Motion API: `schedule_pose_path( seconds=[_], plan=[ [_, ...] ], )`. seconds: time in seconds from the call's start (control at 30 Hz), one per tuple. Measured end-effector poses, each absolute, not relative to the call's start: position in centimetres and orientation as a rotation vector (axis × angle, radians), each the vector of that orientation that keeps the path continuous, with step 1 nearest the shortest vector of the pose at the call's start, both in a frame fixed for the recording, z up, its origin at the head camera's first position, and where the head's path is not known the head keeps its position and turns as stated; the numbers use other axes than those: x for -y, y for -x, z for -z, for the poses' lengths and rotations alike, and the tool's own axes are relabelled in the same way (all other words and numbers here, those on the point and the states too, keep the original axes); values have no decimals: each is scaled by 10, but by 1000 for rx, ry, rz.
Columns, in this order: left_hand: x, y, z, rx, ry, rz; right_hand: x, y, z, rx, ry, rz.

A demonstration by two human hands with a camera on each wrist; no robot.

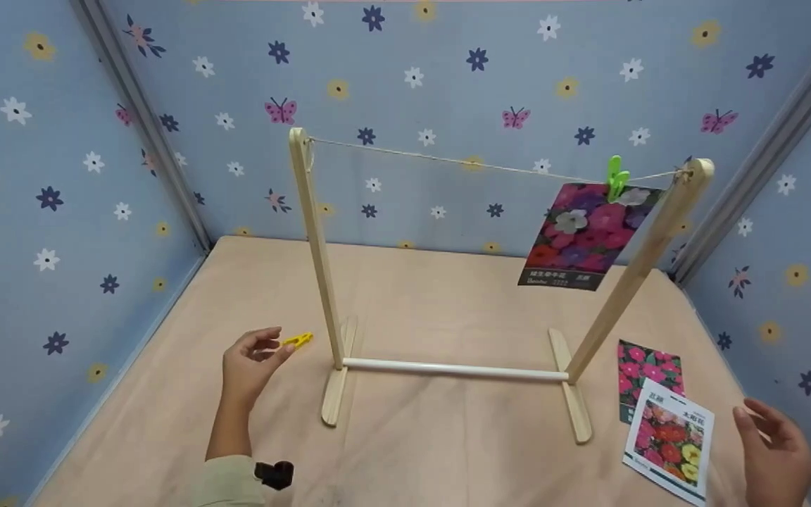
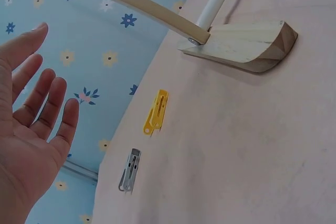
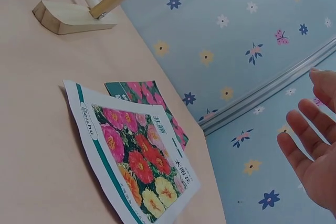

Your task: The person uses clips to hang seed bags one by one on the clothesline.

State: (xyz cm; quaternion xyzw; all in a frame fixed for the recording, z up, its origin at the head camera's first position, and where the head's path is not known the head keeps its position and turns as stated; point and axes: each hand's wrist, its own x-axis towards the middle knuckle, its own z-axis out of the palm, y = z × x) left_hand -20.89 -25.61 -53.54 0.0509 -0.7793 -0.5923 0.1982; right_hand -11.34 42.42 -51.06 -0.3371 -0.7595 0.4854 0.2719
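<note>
My left hand (image 1: 247, 370) hovers at the left of the wooden stand with fingers loosely bent, holding nothing. Just past its fingertips, a yellow clothespin (image 1: 298, 341) lies on the table. In the left wrist view a grey clothespin (image 2: 129, 170) lies beside the yellow one; the hand hides it in the head view. At the right, my right hand (image 1: 775, 447) is held empty, fingers relaxed, beside a white seed packet (image 1: 669, 440) with flower pictures. That packet partly covers a pink-flowered packet (image 1: 652, 370). A green clothespin (image 1: 616, 182) clips another flower packet (image 1: 585, 236) to the string.
Mid-table stands a frame with a left wooden post (image 1: 317, 257), a right post (image 1: 641, 271) and a white crossbar (image 1: 455, 368) low between its feet. A thin string (image 1: 441, 158) runs between the post tops. Flower-patterned walls (image 1: 412, 77) enclose the table.
</note>
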Motion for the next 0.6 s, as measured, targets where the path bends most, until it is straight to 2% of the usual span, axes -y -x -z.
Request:
schedule_pose_path(
  seconds=[0.33, 0.6],
  plan=[
    [270, 217, 548, 2335, -272, 1687, -444, 112, 522, 1960, 984, -1498],
    [274, 227, 560, 2417, -376, 1698, -455, 107, 546, 2005, 985, -1548]
  ],
)
